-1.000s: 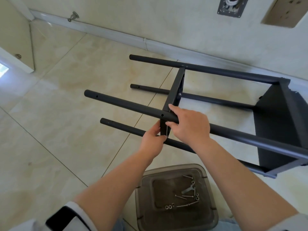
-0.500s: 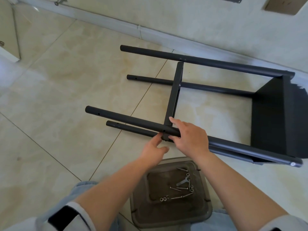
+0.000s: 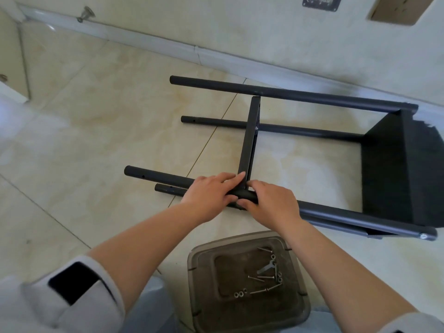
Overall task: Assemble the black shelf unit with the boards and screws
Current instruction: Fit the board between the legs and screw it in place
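**Head view: a half-built shelf frame on a tiled floor**

We look down on a glossy cream tiled floor (image 3: 72,145) with thin grout lines, which meets a pale wall (image 3: 252,27) along a white skirting board (image 3: 149,42). A small metal door stop (image 3: 84,15) sits at the skirting on the far left, and a grey plate (image 3: 322,2) and a square recess (image 3: 398,9) show on the wall at the top edge.

The black shelf unit (image 3: 394,164) lies on its side on the floor near the wall, its four round poles running out to the left from a black board at the right. A second, narrower black board (image 3: 249,138) stands on edge across the poles.

Our left hand (image 3: 211,192) lies over the near upper pole (image 3: 153,175), fingers fairly straight and pointing at the joint where the narrow board meets it. Our right hand (image 3: 271,203) curls round the same pole just right of that joint, thumb beneath.

Close to us, a smoky translucent plastic lid (image 3: 247,282) rests on the floor and carries loose screws (image 3: 264,290), washers and a small wrench (image 3: 266,267). White sleeves frame the bottom corners.
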